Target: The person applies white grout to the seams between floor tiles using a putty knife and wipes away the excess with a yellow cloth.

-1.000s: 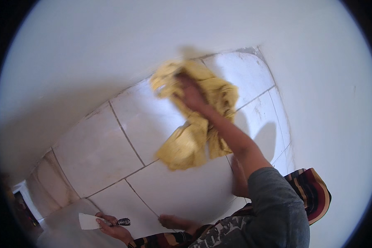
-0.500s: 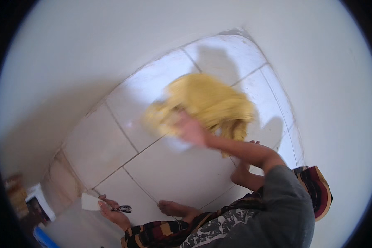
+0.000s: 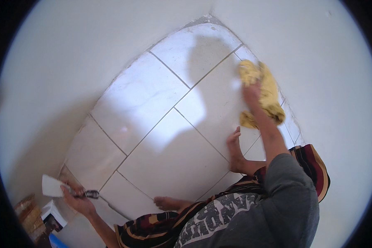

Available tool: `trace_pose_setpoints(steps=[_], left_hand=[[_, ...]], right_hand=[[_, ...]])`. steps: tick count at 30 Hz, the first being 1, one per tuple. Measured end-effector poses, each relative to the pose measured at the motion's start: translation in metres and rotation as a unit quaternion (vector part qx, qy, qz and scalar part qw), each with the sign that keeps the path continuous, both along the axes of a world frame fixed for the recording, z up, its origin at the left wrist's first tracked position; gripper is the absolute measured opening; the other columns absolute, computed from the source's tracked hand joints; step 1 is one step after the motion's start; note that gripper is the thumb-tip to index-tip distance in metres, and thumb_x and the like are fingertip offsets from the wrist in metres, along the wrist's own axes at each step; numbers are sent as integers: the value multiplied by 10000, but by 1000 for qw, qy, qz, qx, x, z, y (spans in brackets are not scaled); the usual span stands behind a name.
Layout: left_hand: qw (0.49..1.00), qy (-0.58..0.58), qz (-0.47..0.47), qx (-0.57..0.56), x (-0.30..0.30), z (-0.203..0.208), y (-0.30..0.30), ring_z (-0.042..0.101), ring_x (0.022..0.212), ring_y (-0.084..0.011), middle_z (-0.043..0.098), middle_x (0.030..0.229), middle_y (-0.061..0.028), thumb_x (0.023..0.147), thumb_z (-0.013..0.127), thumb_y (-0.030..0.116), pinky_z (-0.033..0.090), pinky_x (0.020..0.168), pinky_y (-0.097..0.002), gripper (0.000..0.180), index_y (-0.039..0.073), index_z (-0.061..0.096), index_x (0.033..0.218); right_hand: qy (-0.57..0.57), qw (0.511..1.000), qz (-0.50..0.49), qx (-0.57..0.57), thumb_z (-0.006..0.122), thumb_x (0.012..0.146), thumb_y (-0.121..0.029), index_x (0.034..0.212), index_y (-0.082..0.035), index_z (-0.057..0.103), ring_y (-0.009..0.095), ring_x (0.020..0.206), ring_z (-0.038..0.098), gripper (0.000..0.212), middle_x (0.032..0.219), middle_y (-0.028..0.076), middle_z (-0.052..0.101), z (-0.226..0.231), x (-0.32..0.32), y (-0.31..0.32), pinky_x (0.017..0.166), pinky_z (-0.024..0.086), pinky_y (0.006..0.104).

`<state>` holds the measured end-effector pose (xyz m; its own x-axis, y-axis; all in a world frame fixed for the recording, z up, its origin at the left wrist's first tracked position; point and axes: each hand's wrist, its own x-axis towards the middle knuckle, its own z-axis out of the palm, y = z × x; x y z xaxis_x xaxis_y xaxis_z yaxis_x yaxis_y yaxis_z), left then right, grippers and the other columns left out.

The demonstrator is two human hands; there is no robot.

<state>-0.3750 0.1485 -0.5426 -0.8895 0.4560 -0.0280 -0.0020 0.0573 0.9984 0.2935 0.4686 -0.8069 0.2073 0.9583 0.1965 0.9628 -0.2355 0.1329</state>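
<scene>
My right hand (image 3: 252, 95), arm stretched forward, is on a crumpled yellow cloth (image 3: 270, 89) lying on the tiled floor (image 3: 153, 89) beside the right wall. The fingers look bunched into the fabric, though they are slightly blurred and partly hidden by it. Low on the left, my left hand (image 3: 80, 202) holds a scraper (image 3: 53, 187) with a broad pale blade and a dark patterned handle. The scraper is held above the floor, its blade pointing left and its handle end pointing right.
White walls meet at the far corner (image 3: 208, 18), where the floor edge is grey and rough. My bare feet (image 3: 234, 153) rest on the tiles. At the lower left are a brown object (image 3: 29, 211), a white-framed item (image 3: 56, 217) and something blue (image 3: 57, 241).
My right hand has swept the yellow cloth from the middle of the floor to the right wall. My left hand, still holding the scraper, appears farther left and higher in view.
</scene>
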Motion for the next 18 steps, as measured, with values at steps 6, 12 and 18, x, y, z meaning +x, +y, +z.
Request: trace_pose_setpoints(steps=[6, 12, 18], left_hand=[[994, 39, -92, -52, 10, 8, 0, 310, 509, -66, 356, 571, 16, 976, 428, 321, 252, 482, -219, 344, -1, 551, 979], [986, 10, -160, -37, 18, -8, 8, 323, 499, -64, 366, 571, 15, 983, 410, 321, 268, 473, -219, 355, -14, 528, 987], [984, 45, -157, -65, 14, -5, -13, 324, 541, -55, 347, 604, 28, 981, 402, 319, 279, 504, -221, 346, 1, 525, 1039]], right_hand=[[34, 971, 74, -225, 569, 836, -323, 1101, -65, 601, 329, 930, 630, 371, 968, 182, 652, 226, -115, 5, 785, 501, 446], [104, 764, 576, -271, 579, 716, -108, 856, 6, 640, 317, 836, 567, 191, 850, 178, 607, 180, -326, -165, 684, 476, 432], [298, 746, 578, -143, 592, 722, -164, 1016, -142, 686, 306, 1037, 497, 310, 1384, 184, 400, 42, -453, -210, 868, 424, 457]])
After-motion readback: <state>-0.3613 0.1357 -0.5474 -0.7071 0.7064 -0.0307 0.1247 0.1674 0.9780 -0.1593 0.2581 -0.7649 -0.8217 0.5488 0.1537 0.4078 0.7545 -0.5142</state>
